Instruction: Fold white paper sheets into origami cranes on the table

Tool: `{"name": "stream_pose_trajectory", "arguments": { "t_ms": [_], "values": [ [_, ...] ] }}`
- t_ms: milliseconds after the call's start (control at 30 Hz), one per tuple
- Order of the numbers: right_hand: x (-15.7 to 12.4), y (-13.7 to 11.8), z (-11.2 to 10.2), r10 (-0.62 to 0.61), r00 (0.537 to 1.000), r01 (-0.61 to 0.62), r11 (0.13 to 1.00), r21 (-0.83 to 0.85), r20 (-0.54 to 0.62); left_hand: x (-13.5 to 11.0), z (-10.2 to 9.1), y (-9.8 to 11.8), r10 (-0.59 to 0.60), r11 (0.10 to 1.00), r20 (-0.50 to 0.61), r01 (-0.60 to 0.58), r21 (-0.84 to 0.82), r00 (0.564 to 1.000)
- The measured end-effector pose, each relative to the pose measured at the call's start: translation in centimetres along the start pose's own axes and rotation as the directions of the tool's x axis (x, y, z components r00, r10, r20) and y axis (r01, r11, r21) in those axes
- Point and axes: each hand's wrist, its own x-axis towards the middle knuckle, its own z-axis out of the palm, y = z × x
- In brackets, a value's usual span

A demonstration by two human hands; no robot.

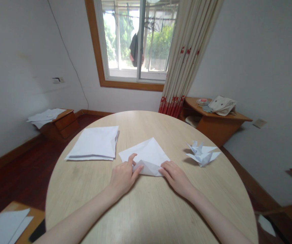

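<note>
A white sheet of paper [147,154] lies on the round wooden table [151,206], its near corner folded over. My left hand [124,174] pinches the left end of that folded flap between thumb and fingers. My right hand [175,176] presses its fingertips on the flap's right end, fingers curled together. Both forearms reach in from the bottom of the view.
A stack of white paper sheets [94,147] lies left of the hands. Folded paper cranes [202,154] sit to the right. Low wooden cabinets stand by the walls, one [59,123] left, one [212,118] right. More paper [3,225] rests at bottom left.
</note>
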Motion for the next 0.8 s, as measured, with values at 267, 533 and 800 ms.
{"name": "stream_pose_trajectory", "arguments": {
  "t_ms": [267,533,800],
  "values": [
    [0.0,-0.3,-0.2,0.038,0.999,-0.037,0.995,0.094,-0.007,0.1,-0.4,0.2,0.099,0.984,-0.122,-0.115,-0.137,0.988],
    [0.0,-0.8,-0.1,0.025,0.999,-0.019,0.974,0.227,-0.021,-0.4,-0.5,1.5,0.412,0.884,-0.408,-0.466,-0.037,0.815],
    [-0.1,-1.0,0.0,0.040,0.999,-0.036,0.954,0.298,-0.010,-1.0,-1.0,2.1,0.648,0.755,-0.362,-0.629,0.187,0.670]
  ]
}}
